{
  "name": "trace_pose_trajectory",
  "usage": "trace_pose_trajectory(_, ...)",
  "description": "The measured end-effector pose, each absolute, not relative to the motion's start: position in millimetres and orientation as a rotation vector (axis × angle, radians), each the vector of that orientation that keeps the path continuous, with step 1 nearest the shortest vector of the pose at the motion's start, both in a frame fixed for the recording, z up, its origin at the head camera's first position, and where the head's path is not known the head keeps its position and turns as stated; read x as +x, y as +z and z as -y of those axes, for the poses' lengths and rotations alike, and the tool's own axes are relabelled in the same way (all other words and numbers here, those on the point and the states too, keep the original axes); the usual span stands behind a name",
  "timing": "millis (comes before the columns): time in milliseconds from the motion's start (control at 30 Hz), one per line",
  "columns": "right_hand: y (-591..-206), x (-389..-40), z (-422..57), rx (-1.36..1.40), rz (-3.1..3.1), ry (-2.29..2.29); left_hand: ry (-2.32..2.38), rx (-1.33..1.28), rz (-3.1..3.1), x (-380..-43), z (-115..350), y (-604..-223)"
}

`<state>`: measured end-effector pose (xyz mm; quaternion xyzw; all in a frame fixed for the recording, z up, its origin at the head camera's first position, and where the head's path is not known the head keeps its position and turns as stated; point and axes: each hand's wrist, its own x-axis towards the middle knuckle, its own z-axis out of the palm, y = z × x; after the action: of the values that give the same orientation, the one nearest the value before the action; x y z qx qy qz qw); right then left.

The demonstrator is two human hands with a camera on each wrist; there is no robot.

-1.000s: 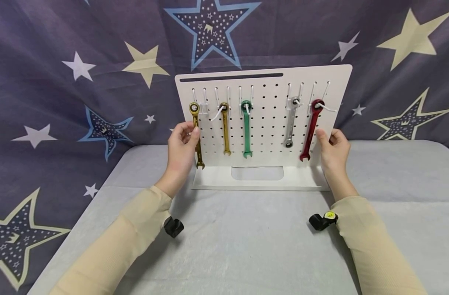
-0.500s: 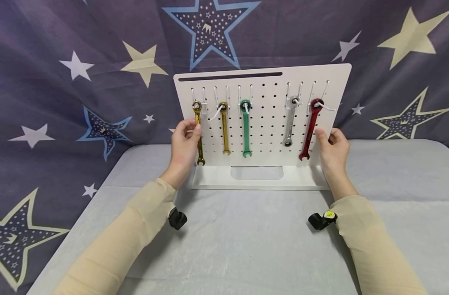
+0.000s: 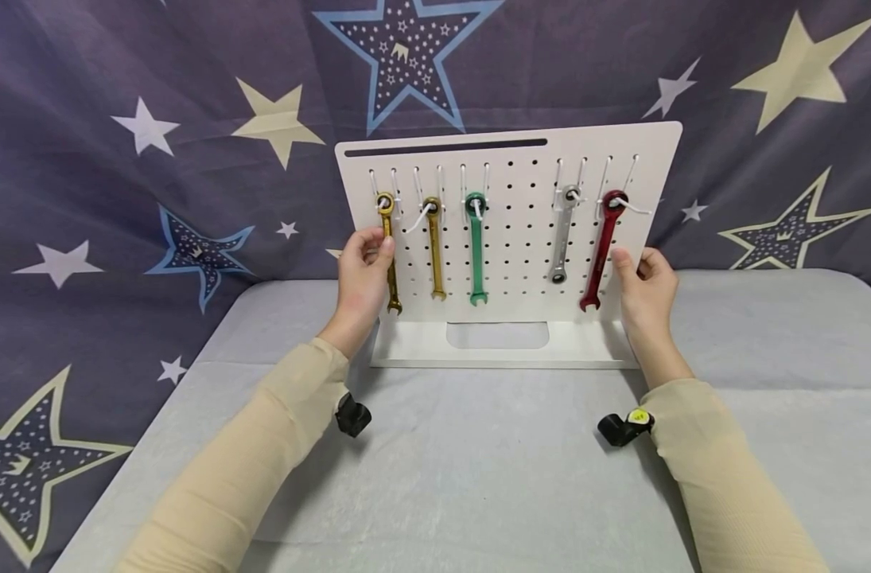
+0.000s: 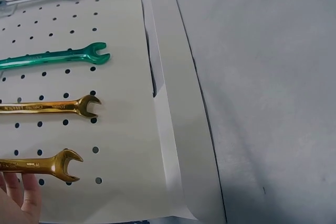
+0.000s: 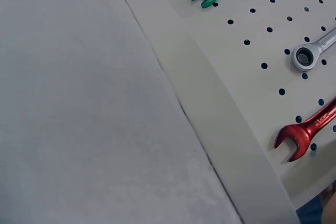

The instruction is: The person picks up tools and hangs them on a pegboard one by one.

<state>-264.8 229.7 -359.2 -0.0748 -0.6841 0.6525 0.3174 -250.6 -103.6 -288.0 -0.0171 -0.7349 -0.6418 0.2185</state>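
In the head view my left hand pinches the leftmost gold combination wrench by its upper shaft. The wrench hangs nearly upright against the white pegboard, and a white hook tip shows through its ring end. Its open jaw end points down; the left wrist view shows that gold wrench with fingertips beneath it. At the board's right edge my right hand grips the panel, thumb in front and the other fingers partly hidden behind. Close to that thumb hangs a red wrench.
A second gold wrench, a green wrench and a silver wrench hang on white hooks between my hands. The board's base stands on a grey-covered table. Behind is a star-patterned curtain.
My left hand has moved slightly right and up with the gold wrench, whose ring end now sits closer in on the leftmost hook. The right hand has stayed on the board's edge.
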Motion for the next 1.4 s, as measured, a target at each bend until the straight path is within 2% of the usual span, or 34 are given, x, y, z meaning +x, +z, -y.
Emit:
trace_pose_trajectory(900,-359,-264,-229,-0.21,1.789,1.732,-1.881,-0.025,1.977,-250,112,-314)
trace_pose_trajectory(1400,-352,-263,-235,-0.228,1.879,1.705,-1.911,0.0,2.028,-231,120,-319)
